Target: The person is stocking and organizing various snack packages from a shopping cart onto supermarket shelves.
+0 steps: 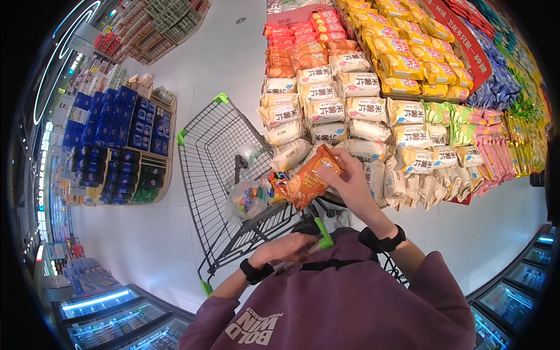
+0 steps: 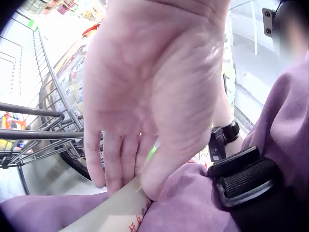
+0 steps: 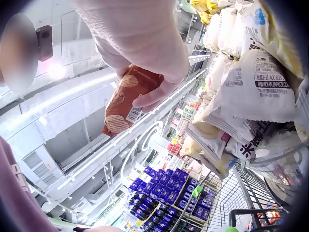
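Observation:
My right hand point(image 1: 354, 185) grips an orange snack bag point(image 1: 304, 182) by its right side, above the near end of a shopping cart point(image 1: 201, 192). In the right wrist view the bag point(image 3: 120, 104) shows pictures of ridged chips and a barcode, with fingers wrapped on its edge. Low at the front, my left hand point(image 1: 286, 248) holds the cart's handle point(image 2: 108, 208), a pale bar with red characters; its thumb and fingers come round the bar in the left wrist view. Inside the cart lie clear plastic bags point(image 1: 248, 201) with colourful items.
White snack bags point(image 1: 324, 109) are piled in rows just beyond the cart, with yellow bags point(image 1: 402, 64) and orange-red ones point(image 1: 309, 55) behind them. Blue packs point(image 1: 111, 125) of drinks are stacked at left. Lit freezers point(image 1: 99, 303) line the near left corner.

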Demonstrator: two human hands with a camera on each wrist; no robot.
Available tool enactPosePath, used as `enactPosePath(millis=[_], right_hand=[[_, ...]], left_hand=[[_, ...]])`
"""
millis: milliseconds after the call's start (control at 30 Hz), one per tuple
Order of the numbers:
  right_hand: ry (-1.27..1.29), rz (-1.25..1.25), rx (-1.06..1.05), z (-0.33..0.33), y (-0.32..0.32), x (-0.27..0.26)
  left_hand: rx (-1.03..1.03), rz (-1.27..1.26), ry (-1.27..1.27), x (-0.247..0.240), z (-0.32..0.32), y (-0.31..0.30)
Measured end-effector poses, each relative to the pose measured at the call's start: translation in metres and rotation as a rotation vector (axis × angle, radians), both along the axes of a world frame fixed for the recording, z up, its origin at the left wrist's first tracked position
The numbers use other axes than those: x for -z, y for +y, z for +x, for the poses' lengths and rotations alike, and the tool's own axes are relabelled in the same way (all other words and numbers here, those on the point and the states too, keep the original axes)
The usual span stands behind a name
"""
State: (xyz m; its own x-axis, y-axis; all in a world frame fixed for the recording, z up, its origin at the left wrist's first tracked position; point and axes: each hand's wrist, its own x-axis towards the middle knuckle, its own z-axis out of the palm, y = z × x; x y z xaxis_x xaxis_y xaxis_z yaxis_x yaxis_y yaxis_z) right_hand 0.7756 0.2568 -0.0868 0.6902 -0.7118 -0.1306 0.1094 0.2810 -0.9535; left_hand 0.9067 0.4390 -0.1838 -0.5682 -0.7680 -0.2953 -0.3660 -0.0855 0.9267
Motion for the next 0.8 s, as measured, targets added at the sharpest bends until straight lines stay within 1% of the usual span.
enactPosePath(millis=[133,233,333,433,633,733,800], right_hand=[[-0.005,-0.007,0.05,0.008,0.007,-0.003],[0.017,-0.048,0.082,0.012,0.012,-0.001],[0.03,-0.075,0.113,0.019,0.016,-0.002],[0.052,-0.085,0.149,0.022,0.021,-0.003],[0.033,-0.106,0.205,0.034,0.028,0.003],[0.054,-0.119,0.228,0.041,0.031,0.006],[0.057,-0.11,0.233,0.048,0.034,0.006]], left_hand=[[0.123,0.052,-0.112,-0.004,0.017,-0.016],[0.108,-0.076,-0.106,0.005,0.028,-0.021],[0.084,-0.001,-0.25,0.006,0.028,-0.025],[0.103,0.007,-0.271,0.022,0.038,-0.029],[0.119,-0.077,-0.359,0.035,0.063,-0.027],[0.149,-0.174,-0.392,0.041,0.077,-0.028],[0.152,-0.163,-0.385,0.039,0.084,-0.029]])
